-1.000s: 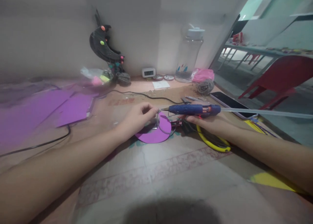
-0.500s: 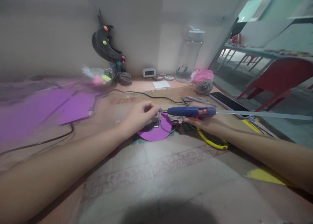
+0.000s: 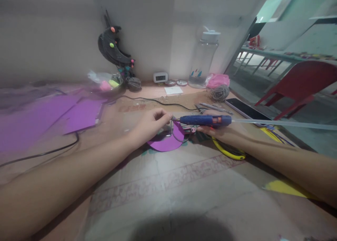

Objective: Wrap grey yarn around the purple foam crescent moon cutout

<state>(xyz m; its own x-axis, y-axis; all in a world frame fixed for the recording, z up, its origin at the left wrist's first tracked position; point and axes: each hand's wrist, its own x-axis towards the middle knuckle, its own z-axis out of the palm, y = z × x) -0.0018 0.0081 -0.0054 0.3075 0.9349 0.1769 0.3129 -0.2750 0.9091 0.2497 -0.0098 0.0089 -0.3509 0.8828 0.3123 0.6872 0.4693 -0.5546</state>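
My right hand (image 3: 214,123) is closed around a blue glue gun (image 3: 200,120), with a long clear glue stick (image 3: 284,123) poking out of its back. The nozzle points left and meets the fingertips of my left hand (image 3: 159,120), which pinches a thin grey cord (image 3: 173,132). That cord loops down over a purple crescent-shaped piece of paper or foam (image 3: 167,145) lying on the table under my left hand. Part of the purple piece is hidden by the hand. Yellow-handled scissors (image 3: 229,151) lie beneath my right wrist.
Purple sheets (image 3: 83,116) and a black cable (image 3: 63,148) lie at left. Along the wall stand a bowl of scraps (image 3: 110,85), a small clock (image 3: 160,77), a water bottle (image 3: 202,60) and a grey yarn ball (image 3: 220,92). A phone (image 3: 246,111) lies at right.
Almost nothing differs. The glue gun has shifted very slightly left, its nozzle staying against the cord at my left fingertips.
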